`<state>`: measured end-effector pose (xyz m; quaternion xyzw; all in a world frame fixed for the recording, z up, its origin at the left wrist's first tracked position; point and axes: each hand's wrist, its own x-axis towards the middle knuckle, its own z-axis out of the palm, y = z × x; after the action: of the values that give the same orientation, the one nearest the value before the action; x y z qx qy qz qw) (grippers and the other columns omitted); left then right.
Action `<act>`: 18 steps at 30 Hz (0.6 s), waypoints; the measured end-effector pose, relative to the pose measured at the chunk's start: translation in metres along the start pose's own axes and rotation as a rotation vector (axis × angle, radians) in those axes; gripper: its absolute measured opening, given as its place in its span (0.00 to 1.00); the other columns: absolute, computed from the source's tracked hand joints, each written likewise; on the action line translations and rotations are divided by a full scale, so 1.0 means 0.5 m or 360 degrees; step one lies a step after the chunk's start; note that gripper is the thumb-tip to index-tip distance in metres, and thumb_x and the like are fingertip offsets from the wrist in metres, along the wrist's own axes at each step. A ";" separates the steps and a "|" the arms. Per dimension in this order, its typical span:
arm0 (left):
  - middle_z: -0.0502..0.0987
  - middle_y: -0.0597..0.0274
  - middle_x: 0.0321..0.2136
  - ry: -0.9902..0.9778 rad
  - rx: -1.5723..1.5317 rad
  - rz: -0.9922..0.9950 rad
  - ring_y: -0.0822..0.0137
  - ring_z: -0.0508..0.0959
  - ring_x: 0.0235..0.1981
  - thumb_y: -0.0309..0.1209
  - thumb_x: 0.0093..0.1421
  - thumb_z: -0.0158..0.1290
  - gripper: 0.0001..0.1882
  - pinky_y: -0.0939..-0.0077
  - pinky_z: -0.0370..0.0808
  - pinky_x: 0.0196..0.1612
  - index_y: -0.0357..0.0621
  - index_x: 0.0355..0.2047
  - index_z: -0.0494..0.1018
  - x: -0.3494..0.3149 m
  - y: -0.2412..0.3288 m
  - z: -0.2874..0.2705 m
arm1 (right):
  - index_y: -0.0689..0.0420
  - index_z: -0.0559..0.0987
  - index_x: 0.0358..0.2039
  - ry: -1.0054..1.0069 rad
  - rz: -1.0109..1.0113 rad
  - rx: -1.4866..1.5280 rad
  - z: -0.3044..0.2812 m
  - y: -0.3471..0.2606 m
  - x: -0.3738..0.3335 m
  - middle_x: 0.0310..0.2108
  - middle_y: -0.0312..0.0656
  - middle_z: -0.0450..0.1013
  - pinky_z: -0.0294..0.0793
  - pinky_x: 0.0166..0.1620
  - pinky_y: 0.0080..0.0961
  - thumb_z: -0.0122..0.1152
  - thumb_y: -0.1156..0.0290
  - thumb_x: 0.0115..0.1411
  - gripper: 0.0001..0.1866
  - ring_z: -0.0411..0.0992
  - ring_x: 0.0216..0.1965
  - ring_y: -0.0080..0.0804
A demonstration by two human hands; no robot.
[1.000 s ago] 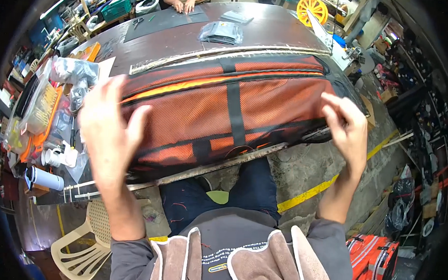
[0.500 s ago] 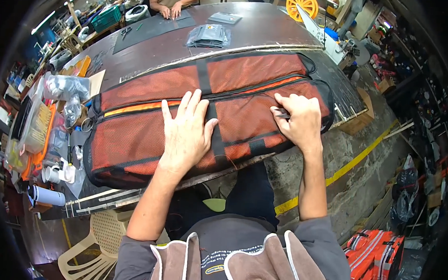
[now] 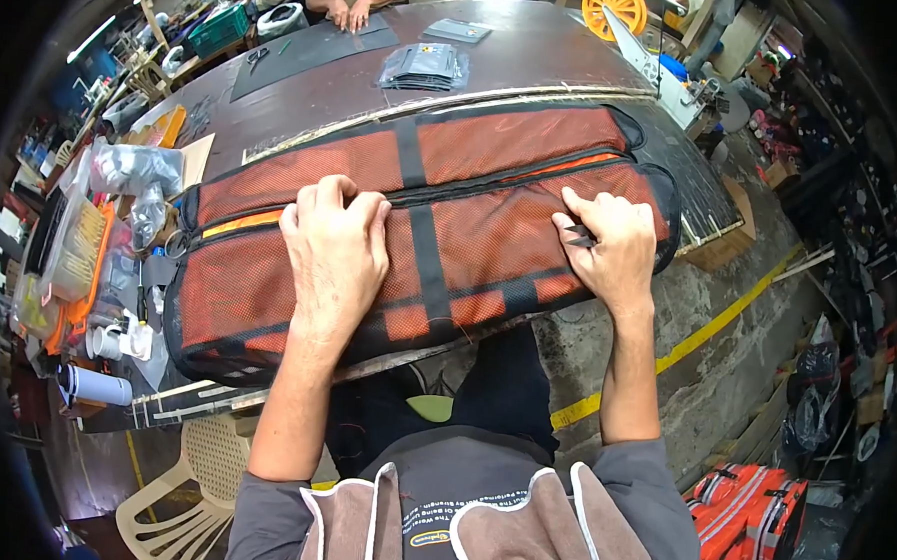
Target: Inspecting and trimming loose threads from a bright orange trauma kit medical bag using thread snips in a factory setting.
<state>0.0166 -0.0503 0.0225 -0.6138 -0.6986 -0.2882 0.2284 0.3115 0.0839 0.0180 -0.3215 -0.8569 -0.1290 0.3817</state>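
A long bag of black-edged mesh (image 3: 490, 237) with orange-red showing through lies across the near edge of the table. A black zipper line runs along its length, with a strip of brighter orange in the gap. My left hand (image 3: 335, 245) is on the bag left of the black centre strap (image 3: 427, 259), its fingers bent and closed at the zipper edge. Over the right part of the bag, my right hand (image 3: 615, 249) is closed on a small black pointed tool (image 3: 580, 235); most of it is hidden in the fingers.
Flat plastic-wrapped packets (image 3: 425, 67) lie on the table (image 3: 524, 38) beyond the bag. Across it, a person's hands rest on a dark sheet (image 3: 313, 62) near scissors (image 3: 257, 57). Plastic boxes (image 3: 69, 253) and a white tumbler (image 3: 99, 386) stand left. A chair (image 3: 210, 465) is below.
My left hand has shifted left along the zipper, and its outstretched fingers have curled in. The right hand stays closed on the small black tool, which now shows more clearly.
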 end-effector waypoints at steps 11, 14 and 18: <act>0.80 0.58 0.41 -0.0045 -0.0017 0.0220 0.55 0.79 0.45 0.33 0.58 0.69 0.14 0.58 0.75 0.49 0.48 0.45 0.85 0.032 -0.036 -0.076 | 0.52 0.88 0.37 -0.0083 -0.0252 0.0164 -0.050 0.009 0.130 0.29 0.38 0.77 0.70 0.37 0.36 0.75 0.64 0.61 0.08 0.75 0.30 0.43; 0.81 0.61 0.39 0.0053 -0.0069 0.0227 0.57 0.80 0.45 0.34 0.58 0.69 0.13 0.59 0.74 0.49 0.49 0.44 0.85 0.027 -0.047 -0.057 | 0.51 0.88 0.36 -0.0127 -0.0430 0.0199 -0.020 0.007 0.151 0.30 0.37 0.76 0.70 0.38 0.36 0.76 0.62 0.60 0.09 0.75 0.31 0.41; 0.79 0.63 0.38 0.0286 -0.0091 0.0359 0.58 0.79 0.43 0.33 0.57 0.69 0.10 0.59 0.72 0.48 0.49 0.39 0.84 0.020 -0.041 -0.051 | 0.50 0.88 0.35 -0.0106 -0.0502 0.0209 0.006 0.005 0.168 0.29 0.34 0.75 0.69 0.39 0.35 0.77 0.61 0.59 0.09 0.75 0.31 0.38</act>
<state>-0.0061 -0.0623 0.0452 -0.6663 -0.5935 -0.3343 0.3033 0.2693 0.1250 0.0779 -0.1615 -0.9155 -0.1203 0.3483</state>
